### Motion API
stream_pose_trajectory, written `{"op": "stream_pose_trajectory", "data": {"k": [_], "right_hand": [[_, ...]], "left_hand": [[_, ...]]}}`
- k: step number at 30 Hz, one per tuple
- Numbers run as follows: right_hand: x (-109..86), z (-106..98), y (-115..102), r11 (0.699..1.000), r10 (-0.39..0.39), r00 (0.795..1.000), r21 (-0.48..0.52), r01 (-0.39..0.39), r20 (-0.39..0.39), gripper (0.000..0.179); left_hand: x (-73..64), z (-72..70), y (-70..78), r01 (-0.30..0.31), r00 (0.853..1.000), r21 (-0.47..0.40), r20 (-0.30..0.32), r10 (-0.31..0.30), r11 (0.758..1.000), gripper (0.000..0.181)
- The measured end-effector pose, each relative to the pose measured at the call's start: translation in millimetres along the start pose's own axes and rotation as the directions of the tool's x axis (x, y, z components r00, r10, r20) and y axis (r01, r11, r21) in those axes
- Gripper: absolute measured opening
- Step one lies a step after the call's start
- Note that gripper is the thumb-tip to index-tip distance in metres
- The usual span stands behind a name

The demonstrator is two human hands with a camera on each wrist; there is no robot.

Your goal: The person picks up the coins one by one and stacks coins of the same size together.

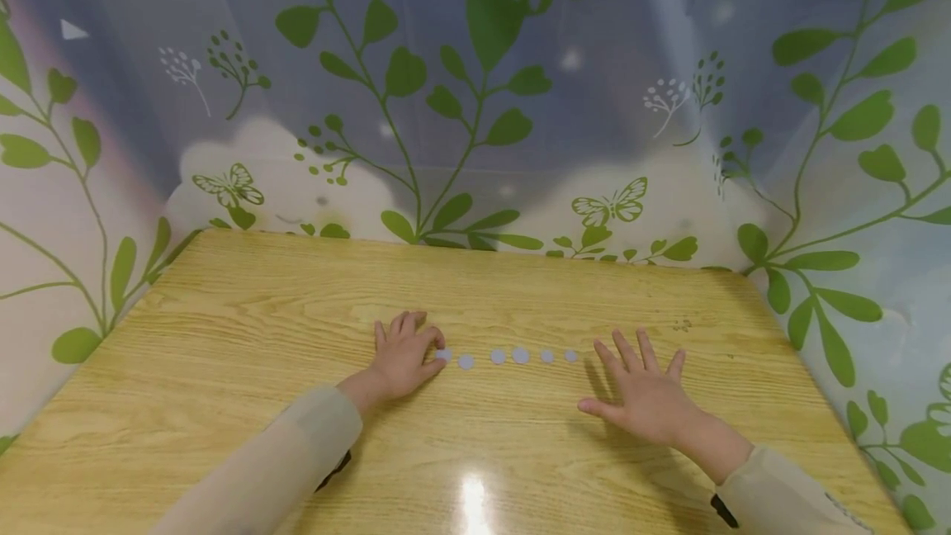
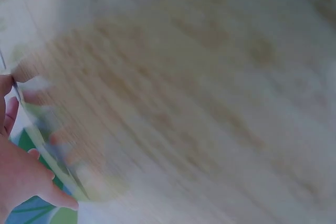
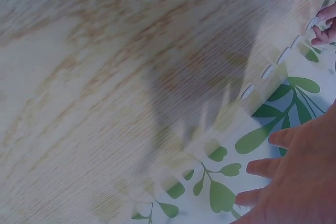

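Several flat silver-grey coins lie in a row across the middle of the wooden table [image 1: 416,452]; their faces are too small to read. My left hand [image 1: 404,360] is at the row's left end. Its thumb and index finger pinch the leftmost coin [image 1: 444,354], while the other fingers spread forward. Just right of it lies another coin [image 1: 466,362]. My right hand [image 1: 654,404] hovers with fingers spread, beside the rightmost coin [image 1: 570,356] and apart from it. In the right wrist view, the row shows edge-on, with a near coin [image 3: 247,92].
A patterned curtain [image 1: 475,106] with green leaves and butterflies rises along the table's back and both sides. Light glares on the tabletop near the front. Small dark marks [image 1: 682,325] show on the wood at the right.
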State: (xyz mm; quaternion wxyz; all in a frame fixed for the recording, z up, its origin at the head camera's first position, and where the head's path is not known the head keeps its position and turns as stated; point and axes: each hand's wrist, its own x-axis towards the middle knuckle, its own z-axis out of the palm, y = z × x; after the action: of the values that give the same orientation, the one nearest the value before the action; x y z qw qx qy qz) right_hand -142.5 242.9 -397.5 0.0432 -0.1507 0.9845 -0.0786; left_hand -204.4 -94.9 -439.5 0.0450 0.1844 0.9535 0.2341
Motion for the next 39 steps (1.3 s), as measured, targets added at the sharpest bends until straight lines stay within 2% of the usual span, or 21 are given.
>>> {"op": "stream_pose_trajectory", "data": {"k": [12, 26, 39], "right_hand": [[1.5, -1, -3, 1.0, -0.008, 1.0, -0.007, 0.008, -0.004, 0.085], [8.4, 0, -10, 1.0, -0.013, 1.0, -0.016, 0.014, 0.013, 0.085], [20.3, 0, -20, 0.999, -0.038, 0.999, -0.031, 0.038, 0.006, 0.083]], "left_hand": [[-15.1, 1.2, 0.9, -0.035, 0.998, 0.013, -0.044, 0.035, 0.999, 0.015], [-30.4, 5.8, 1.6, -0.056, 0.997, 0.0, -0.047, 0.056, 0.998, 0.014], [-42.5, 8.5, 10.0, -0.093, 0.995, -0.005, -0.038, 0.092, 0.996, 0.013]]}}
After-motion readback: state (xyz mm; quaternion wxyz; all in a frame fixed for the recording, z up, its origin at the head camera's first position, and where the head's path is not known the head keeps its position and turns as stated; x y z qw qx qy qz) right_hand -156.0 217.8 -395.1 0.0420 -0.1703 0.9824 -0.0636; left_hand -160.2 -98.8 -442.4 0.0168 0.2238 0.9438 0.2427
